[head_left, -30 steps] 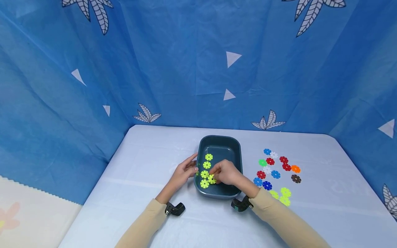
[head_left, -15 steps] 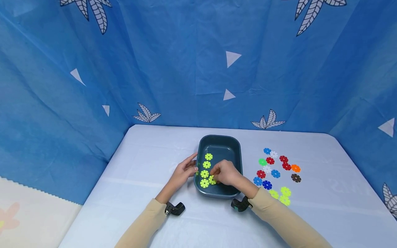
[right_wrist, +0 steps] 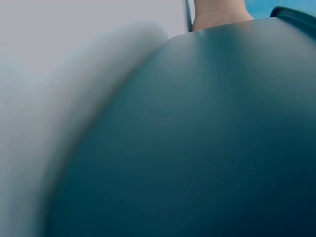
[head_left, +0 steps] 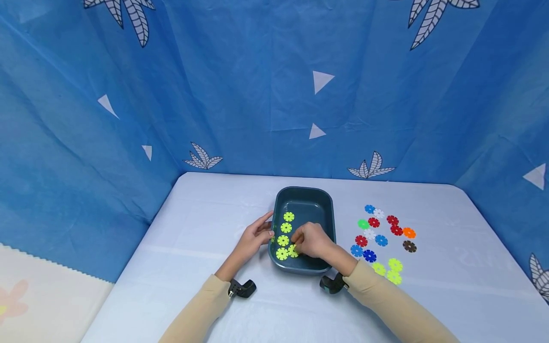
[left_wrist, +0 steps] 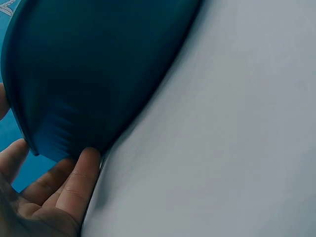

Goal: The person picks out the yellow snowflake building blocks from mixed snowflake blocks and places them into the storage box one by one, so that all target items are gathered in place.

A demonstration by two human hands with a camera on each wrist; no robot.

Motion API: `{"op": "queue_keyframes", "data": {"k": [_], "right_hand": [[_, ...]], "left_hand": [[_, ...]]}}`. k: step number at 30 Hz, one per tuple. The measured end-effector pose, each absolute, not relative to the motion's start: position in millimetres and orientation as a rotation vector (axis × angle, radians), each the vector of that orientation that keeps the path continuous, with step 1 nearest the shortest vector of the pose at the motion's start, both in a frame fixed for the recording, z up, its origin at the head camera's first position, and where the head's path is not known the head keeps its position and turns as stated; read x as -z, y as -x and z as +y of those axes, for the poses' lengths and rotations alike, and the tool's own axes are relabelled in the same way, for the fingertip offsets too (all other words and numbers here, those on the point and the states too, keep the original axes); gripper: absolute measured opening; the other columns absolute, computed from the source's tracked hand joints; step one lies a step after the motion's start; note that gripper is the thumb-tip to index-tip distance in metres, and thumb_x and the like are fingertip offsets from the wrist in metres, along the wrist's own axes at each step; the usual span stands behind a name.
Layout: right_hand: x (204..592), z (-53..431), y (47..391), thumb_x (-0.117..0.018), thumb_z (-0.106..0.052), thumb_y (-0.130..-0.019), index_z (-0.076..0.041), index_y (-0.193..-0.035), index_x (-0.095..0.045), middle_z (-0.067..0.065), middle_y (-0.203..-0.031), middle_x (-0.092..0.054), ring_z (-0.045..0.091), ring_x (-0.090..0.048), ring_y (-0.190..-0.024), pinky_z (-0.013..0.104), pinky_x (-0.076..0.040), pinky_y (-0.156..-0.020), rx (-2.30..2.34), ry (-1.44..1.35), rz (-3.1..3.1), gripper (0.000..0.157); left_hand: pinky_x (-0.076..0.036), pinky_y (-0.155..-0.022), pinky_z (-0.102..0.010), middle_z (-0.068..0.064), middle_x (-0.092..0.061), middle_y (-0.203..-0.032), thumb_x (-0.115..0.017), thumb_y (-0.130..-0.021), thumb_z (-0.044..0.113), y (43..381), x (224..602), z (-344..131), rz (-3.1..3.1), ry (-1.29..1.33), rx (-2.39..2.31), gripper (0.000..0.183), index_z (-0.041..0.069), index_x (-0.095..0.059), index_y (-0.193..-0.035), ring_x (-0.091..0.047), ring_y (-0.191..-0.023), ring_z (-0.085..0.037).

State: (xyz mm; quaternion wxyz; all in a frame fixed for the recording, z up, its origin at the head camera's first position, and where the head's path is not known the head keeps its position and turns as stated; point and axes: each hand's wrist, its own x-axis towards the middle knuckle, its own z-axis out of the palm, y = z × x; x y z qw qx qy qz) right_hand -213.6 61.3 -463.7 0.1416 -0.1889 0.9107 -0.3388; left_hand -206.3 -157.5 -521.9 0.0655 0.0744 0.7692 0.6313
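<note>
My head feed has the left hand at nine o'clock on the dark tray, forearm coming in from seven. Its fingers are fairly straight and a little spread, pointing toward one; the thumb lies at the rim, and the left wrist feed shows fingertips against the outer wall. Now the right hand: inside the tray, forearm from four, knuckles bent, fingers curled and aimed at ten. Its fingertips are right at a yellow disc; whether they pinch it I can't tell, as my right wrist feed gives mostly tray wall. That disc sits at three o'clock of the lowest in a column of four yellow discs. Outside the tray, toward three and four, loose coloured discs lie scattered on the white table.
</note>
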Motion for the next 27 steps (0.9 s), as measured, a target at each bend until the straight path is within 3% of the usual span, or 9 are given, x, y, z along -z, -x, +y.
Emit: {"op": "queue_keyframes", "data": {"k": [27], "right_hand": [[466.2,63.2,213.3,-0.083,0.002,-0.075,-0.001,-0.098,-0.079,0.000,-0.074,-0.073,0.007,-0.063,-0.068,0.022,-0.058,-0.064,0.941,0.585,2.616,0.023]], "left_hand": [[-0.063,-0.091,-0.038,-0.025,-0.057,-0.144,-0.059,-0.098,0.017,205.1,522.6,-156.7,2.334,-0.229,-1.918,0.063,0.019,-0.040,-0.158,-0.062,-0.127,-0.039]]}}
